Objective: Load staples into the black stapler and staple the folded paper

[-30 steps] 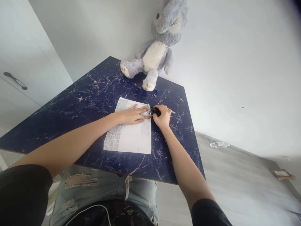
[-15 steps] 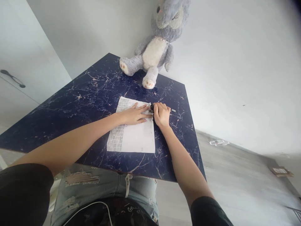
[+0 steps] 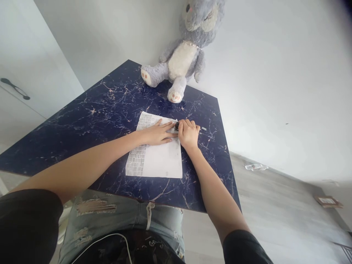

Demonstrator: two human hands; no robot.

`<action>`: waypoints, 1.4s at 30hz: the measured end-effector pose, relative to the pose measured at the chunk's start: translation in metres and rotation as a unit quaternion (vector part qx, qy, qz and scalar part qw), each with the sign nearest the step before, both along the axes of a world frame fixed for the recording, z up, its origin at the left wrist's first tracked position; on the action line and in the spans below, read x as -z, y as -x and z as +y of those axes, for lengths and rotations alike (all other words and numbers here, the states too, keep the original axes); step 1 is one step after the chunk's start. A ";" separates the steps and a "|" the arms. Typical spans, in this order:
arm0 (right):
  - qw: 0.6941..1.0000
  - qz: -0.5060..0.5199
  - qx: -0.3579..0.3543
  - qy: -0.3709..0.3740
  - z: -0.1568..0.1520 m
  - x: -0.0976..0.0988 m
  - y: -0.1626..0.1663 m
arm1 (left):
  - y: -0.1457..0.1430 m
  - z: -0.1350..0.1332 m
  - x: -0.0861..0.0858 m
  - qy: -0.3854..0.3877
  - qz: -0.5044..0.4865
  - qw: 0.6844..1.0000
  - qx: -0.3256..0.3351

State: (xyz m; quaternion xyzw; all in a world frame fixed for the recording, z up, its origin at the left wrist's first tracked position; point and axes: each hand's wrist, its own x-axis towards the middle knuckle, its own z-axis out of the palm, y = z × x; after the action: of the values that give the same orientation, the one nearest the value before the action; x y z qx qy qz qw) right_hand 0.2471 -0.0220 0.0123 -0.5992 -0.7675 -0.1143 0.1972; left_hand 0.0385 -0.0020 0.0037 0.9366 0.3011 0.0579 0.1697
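Note:
A stack of paper sheets (image 3: 161,163), printed with grey pattern along its left side, lies on the dark blue marbled table. My left hand (image 3: 158,135) rests flat on the upper part of the sheets, fingers spread towards the right edge. At that right edge, near the top corner, my right hand (image 3: 189,132) is closed around a black stapler (image 3: 176,125). Only its dark front end shows past my thumb; my fingers cover the rest. The fingertips of my left hand lie close beside it.
A large grey plush toy (image 3: 181,62) sits on the far side of the table (image 3: 90,117), against the wall. One small pale piece (image 3: 204,128) lies right of my right hand. On the floor to the right are a clear plastic item (image 3: 256,167) and a brown box (image 3: 327,201).
My right hand has closed down slightly over the stapler, and less of its front end shows. The left hand and the sheets stay in place; the view has shifted a little.

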 end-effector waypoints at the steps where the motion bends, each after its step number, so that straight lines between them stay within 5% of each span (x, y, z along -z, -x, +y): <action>1: 1.000 0.001 0.001 -0.002 0.000 0.000 0.000 | 0.000 0.000 0.000 -0.001 0.001 1.000 0.000; 16: 0.997 0.070 0.019 0.002 0.002 0.005 0.001 | -0.002 -0.005 -0.001 -0.002 0.003 1.000 -0.010; 26: 0.974 0.167 0.008 -0.154 -0.004 -0.003 -0.005 | -0.002 -0.001 0.006 -0.007 0.002 1.000 -0.008; 34: 0.989 0.110 0.014 -0.098 -0.011 -0.013 0.003 | -0.002 -0.002 0.005 0.023 -0.030 0.999 -0.027; 42: 0.987 0.093 0.016 -0.133 -0.012 -0.011 0.001 | -0.001 0.000 0.007 0.029 -0.032 0.999 -0.028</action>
State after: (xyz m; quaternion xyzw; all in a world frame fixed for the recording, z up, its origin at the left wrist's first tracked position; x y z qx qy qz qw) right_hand 0.2460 -0.0341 0.0233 -0.5876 -0.7145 -0.1621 0.3434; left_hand 0.0399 -0.0018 -0.0035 0.9202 0.3233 0.0834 0.2043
